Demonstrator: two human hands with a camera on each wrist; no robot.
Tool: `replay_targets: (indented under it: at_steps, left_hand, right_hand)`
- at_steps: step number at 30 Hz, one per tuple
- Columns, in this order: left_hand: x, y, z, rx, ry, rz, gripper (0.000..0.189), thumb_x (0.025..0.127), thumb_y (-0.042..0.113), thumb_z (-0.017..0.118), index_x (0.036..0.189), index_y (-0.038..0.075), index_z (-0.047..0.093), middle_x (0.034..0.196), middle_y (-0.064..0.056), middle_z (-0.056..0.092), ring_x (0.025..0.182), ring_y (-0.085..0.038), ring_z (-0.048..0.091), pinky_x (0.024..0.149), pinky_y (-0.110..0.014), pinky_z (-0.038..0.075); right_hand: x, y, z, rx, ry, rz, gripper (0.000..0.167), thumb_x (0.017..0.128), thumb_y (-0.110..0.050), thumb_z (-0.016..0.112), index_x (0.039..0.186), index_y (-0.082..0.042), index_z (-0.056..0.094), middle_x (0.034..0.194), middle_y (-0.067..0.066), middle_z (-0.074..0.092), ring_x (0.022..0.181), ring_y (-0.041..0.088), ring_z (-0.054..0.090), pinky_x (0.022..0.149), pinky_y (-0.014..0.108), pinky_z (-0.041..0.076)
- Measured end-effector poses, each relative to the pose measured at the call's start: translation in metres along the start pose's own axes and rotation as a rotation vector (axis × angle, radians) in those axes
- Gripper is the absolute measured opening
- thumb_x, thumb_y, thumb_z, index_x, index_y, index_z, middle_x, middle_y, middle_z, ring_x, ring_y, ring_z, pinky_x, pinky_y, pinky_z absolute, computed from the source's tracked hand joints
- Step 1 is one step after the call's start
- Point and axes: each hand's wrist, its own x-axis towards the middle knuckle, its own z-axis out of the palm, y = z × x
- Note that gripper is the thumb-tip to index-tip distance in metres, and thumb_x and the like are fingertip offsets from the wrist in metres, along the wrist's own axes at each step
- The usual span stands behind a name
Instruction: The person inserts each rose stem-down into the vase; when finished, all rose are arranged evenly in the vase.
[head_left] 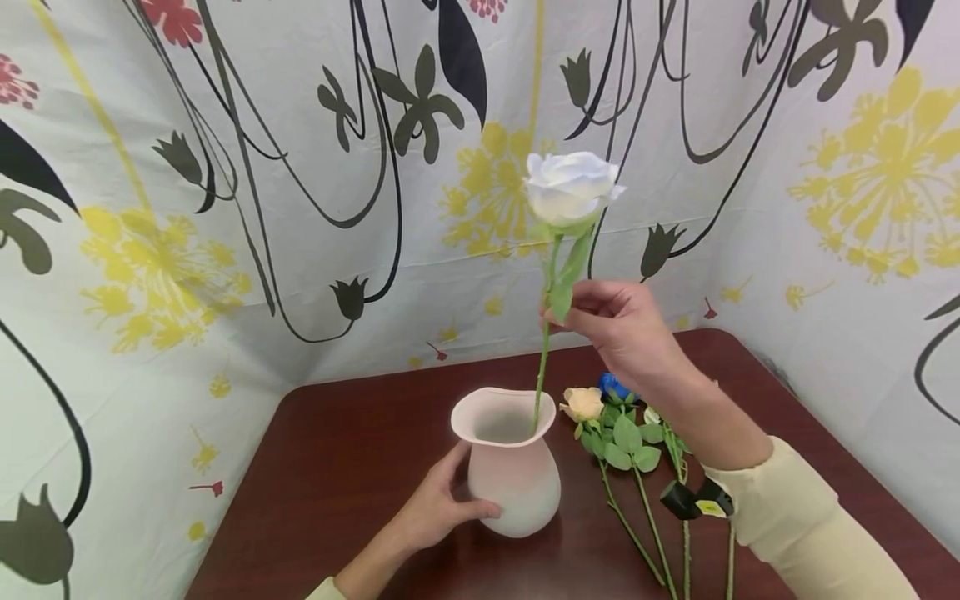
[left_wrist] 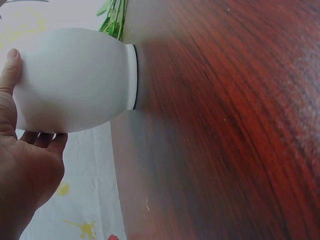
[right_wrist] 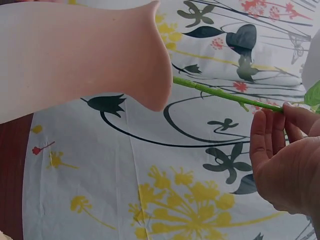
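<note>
A white rose (head_left: 570,187) stands upright over the vase, its lower stem inside the mouth. My right hand (head_left: 618,325) pinches the green stem below the bloom, near a leaf. In the right wrist view the stem (right_wrist: 215,91) runs from the fingertips to behind the flared rim; its lower end is hidden. The pale pink and white vase (head_left: 517,487) stands upright on the table. My left hand (head_left: 438,508) holds its left side, thumb in front and fingers round the back. The left wrist view shows the vase base (left_wrist: 132,77) resting on the tabletop.
Several more flowers lie on the dark red-brown table (head_left: 360,433) right of the vase, among them a peach rose (head_left: 582,404) and a blue one (head_left: 615,385), stems toward the front. A patterned cloth (head_left: 300,208) hangs behind the table and along its sides.
</note>
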Motion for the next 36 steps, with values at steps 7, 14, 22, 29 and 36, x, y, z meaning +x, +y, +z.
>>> replay_targets:
  at_steps: [7,14,22,29,36]
  left_hand:
    - [-0.001,-0.002,0.001,0.004,-0.008,0.013,0.101,0.086,0.017,0.092,0.167,0.032,0.033,0.165,0.004,0.043,0.145,-0.023,0.048,0.118,-0.034,0.041]
    - [0.000,-0.002,-0.002,0.040,-0.019,-0.007,0.100,0.088,0.019,0.091,0.166,0.036,0.031,0.165,0.007,0.042,0.148,-0.021,0.045,0.118,-0.034,0.040]
    - [-0.002,0.002,-0.001,0.063,-0.017,-0.058,0.100,0.088,0.023,0.090,0.166,0.039,0.030,0.166,0.008,0.040,0.149,-0.019,0.043,0.119,-0.034,0.038]
    - [-0.002,0.002,-0.001,0.042,-0.023,-0.037,0.100,0.089,0.021,0.090,0.167,0.036,0.029,0.166,0.007,0.040,0.147,-0.020,0.045,0.119,-0.035,0.039]
    - [-0.002,0.002,-0.002,0.039,-0.022,-0.039,0.100,0.089,0.021,0.090,0.167,0.037,0.029,0.165,0.007,0.042,0.146,-0.020,0.046,0.118,-0.034,0.040]
  right_hand:
    - [0.004,0.007,0.014,-0.171,-0.158,0.073,0.022,0.098,0.007,0.068,0.103,-0.009,0.083,0.100,0.006,0.079,0.107,0.022,0.071,0.102,0.035,0.055]
    - [0.001,0.018,0.027,-0.812,-0.395,-0.044,0.022,0.098,-0.005,0.076,0.119,-0.010,0.082,0.123,0.004,0.077,0.122,0.026,0.068,0.099,0.048,0.057]
    - [-0.002,0.026,0.015,-0.922,-0.305,0.012,0.027,0.099,-0.012,0.077,0.126,-0.018,0.080,0.127,-0.002,0.076,0.127,0.024,0.066,0.099,0.048,0.056]
    - [-0.007,0.028,0.001,-0.910,-0.258,0.069,0.029,0.099,-0.018,0.078,0.129,-0.018,0.078,0.127,-0.001,0.075,0.129,0.026,0.065,0.095,0.049,0.056]
    - [-0.013,0.038,-0.019,-0.834,-0.211,0.095,0.039,0.098,-0.024,0.080,0.135,-0.014,0.074,0.130,0.003,0.074,0.126,0.026,0.067,0.099,0.053,0.056]
